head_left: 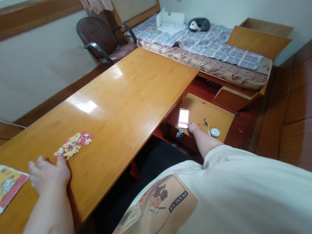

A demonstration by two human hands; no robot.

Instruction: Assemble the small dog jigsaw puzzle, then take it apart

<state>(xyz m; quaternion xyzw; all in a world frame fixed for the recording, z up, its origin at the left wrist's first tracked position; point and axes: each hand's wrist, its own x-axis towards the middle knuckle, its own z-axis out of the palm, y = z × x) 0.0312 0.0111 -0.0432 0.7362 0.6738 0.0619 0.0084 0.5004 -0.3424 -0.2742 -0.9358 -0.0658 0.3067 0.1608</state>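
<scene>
My left hand (pixel 50 173) is on the table with its fingers spread, holding nothing. Its fingertips reach the near edge of a pile of jigsaw puzzle pieces (pixel 75 144) in yellow, white and pink. Left of that hand lies a picture sheet (pixel 4 188) in yellow and red with a white cartoon figure. Down at my right side, beyond the table's edge, my right hand (pixel 193 127) grips a phone (pixel 184 119) with a bright screen. A small round charm (pixel 179 133) shows beside the phone's lower end.
The glossy wooden table (pixel 130 93) stretches away from me. A low wooden surface (pixel 218 113) on the right bears a pen (pixel 207 126) and a round white object (pixel 215 132). Behind stand a brown armchair (pixel 97 37) and a bed (pixel 216 49) with wooden drawers (pixel 260 41).
</scene>
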